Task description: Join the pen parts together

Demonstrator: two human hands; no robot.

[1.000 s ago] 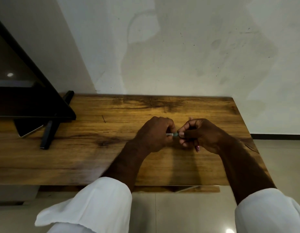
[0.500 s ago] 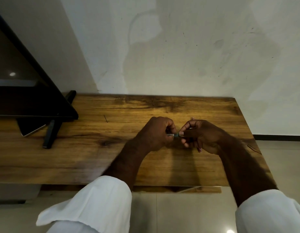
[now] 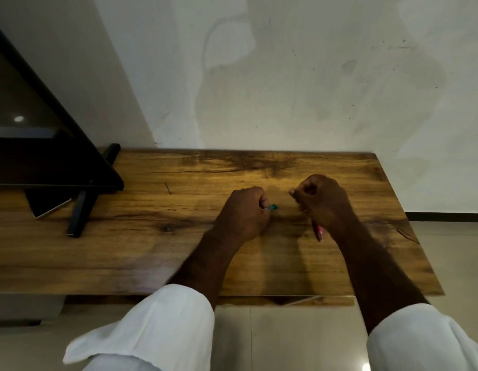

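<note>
Both hands hover over the right half of a wooden table [image 3: 152, 250]. My left hand [image 3: 244, 212] is curled and pinches a small object with a green tip [image 3: 272, 207] that sticks out to the right of the fingers. My right hand [image 3: 322, 202] is curled into a fist a short gap to the right. A slim red pen-like object [image 3: 319, 231] pokes out below its palm, pointing toward me. What the right fingertips pinch is too small to tell.
A black screen [image 3: 45, 145] on a black stand [image 3: 78, 218] fills the left of the table, with a dark flat device [image 3: 49, 207] lying under it. A stained white wall rises behind. Pale floor tiles [image 3: 286, 338] lie below the table's near edge.
The hands were joined on the small object between them. Now they have separated: the green-tipped piece stays with my left hand, and my right hand has drawn away to the right.
</note>
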